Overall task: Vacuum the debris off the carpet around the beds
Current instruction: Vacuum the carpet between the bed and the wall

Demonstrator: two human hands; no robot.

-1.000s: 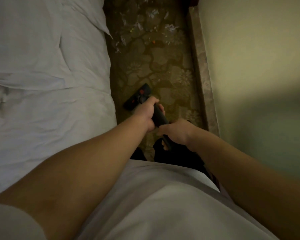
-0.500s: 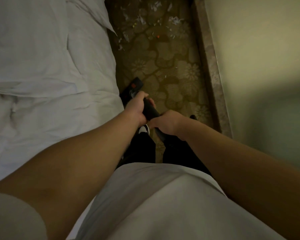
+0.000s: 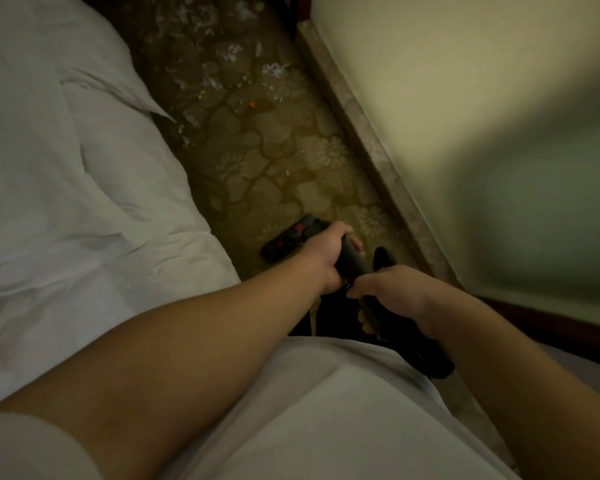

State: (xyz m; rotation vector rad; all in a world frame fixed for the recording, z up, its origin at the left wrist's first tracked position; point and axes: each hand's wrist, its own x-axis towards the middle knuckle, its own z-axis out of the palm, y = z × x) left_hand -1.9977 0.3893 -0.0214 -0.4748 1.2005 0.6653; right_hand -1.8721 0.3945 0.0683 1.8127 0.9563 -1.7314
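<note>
Floral carpet [image 3: 291, 157], white debris [image 3: 274, 69] scattered far end; left hand [image 3: 326, 251], right hand [image 3: 392, 292] grip black vacuum wand [image 3: 352, 263].

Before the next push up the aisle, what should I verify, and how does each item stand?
1. Left hand grips the wand: ok.
2. Right hand grips the wand nearer the body: ok.
3. Vacuum head flat on the carpet: cannot tell.
4. Carpet ahead free of debris: not ok, pale scraps lie there.
5. Lane between bed and baseboard unobstructed: ok.
</note>
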